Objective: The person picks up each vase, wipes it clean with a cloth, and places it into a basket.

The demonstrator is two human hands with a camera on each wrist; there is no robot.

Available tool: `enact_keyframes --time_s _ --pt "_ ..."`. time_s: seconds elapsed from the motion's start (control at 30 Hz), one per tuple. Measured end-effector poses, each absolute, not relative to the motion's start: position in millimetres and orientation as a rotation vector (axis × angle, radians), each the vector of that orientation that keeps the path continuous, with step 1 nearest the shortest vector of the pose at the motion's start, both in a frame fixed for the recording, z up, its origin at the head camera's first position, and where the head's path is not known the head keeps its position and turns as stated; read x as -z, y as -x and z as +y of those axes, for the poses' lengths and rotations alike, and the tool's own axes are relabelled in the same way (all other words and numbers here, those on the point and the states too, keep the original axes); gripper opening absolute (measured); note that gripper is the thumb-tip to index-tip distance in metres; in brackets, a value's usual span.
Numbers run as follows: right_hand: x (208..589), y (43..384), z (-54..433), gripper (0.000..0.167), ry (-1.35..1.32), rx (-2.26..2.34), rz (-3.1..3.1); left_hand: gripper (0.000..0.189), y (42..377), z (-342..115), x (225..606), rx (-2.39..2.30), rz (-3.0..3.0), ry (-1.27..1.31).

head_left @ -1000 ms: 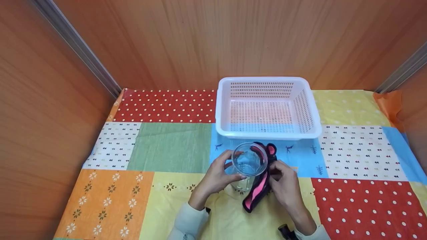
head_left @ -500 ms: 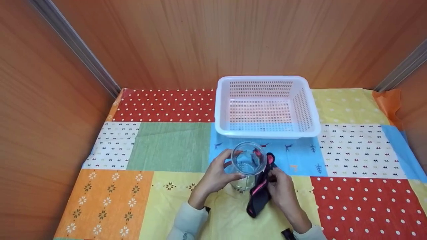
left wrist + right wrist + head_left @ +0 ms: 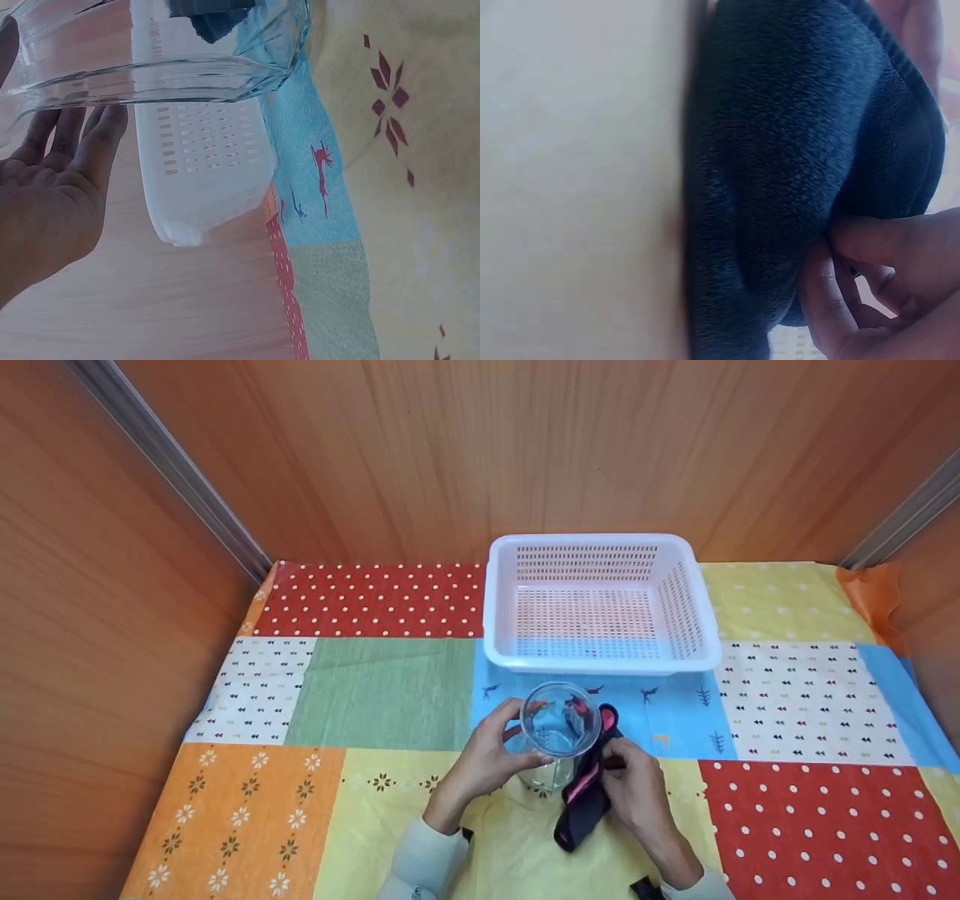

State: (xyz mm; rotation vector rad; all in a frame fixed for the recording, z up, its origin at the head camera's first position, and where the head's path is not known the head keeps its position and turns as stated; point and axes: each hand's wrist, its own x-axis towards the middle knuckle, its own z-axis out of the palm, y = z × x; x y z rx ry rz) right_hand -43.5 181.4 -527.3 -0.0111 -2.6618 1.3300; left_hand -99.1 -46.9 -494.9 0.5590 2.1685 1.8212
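A clear glass jar (image 3: 551, 771) stands upright on the patchwork cloth, its round mouth facing up. My left hand (image 3: 487, 761) holds the jar from its left side, thumb in front and fingers behind. Against the jar's right side lies a folded fuzzy cloth (image 3: 587, 810), dark with a pink face. My right hand (image 3: 639, 791) pinches this cloth between thumb and fingers, as the right wrist view shows close up on the dark pile (image 3: 780, 150). In the left wrist view the glass wall (image 3: 172, 86) crosses the top, with a dark bit of the cloth (image 3: 214, 21) seen through it.
A white plastic basket (image 3: 600, 666) with slotted walls stands just behind the jar, with nothing seen inside. Patchwork fabric (image 3: 390, 690) covers the table. Wood-grain panels (image 3: 450, 457) rise at the back and both sides.
My right hand has drawn the cloth slightly down along the jar's right side. The cloth is more folded, with less pink showing. My left hand and the jar have stayed in place.
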Motion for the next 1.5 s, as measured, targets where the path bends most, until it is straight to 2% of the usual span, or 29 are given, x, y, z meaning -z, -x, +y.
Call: enact_keyframes --time_s 0.27,0.4,0.6,0.83,1.13,1.5 --pt "490 43 176 0.025 -0.016 -1.5 -2.523 0.062 99 -47 494 -1.832 2.157 -0.568" --pt "485 43 176 0.025 -0.017 -1.524 -2.498 0.062 99 -47 494 -1.822 2.162 -0.583" --pt "506 44 179 0.029 -0.051 -1.347 -2.595 0.061 99 -48 494 -1.818 2.165 -0.574" --pt "533 46 182 0.025 0.006 -1.201 -2.763 0.061 99 -47 495 -1.809 2.176 -0.568" --pt "544 41 183 0.027 0.003 -1.265 -2.676 0.06 98 -47 497 -1.802 2.188 -0.568" --pt "497 44 177 0.025 -0.016 -1.386 -2.562 0.06 99 -47 495 -1.805 2.181 -0.56"
